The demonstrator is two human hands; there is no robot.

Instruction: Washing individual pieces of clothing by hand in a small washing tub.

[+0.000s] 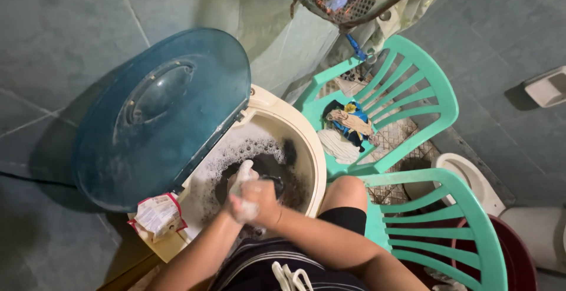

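Note:
A cream washing tub (pixel 315 149) holds foamy water and a dark garment (pixel 272 166). My left hand (pixel 242 176), coated in white suds, and my right hand (pixel 263 199) are pressed together just above the water. Both are clenched on a soapy fold of the dark garment, and the right hand lies partly over the left. My knee (pixel 345 192) rests against the tub's right rim.
The tub's round blue lid (pixel 159 114) stands open at the left. A red and white sachet (pixel 156 214) lies on the front rim. A green plastic chair (pixel 413 90) holds folded clothes (pixel 348 127). A second green chair (pixel 448 226), a white toilet (pixel 474 179) and a red basin (pixel 522 255) stand at the right.

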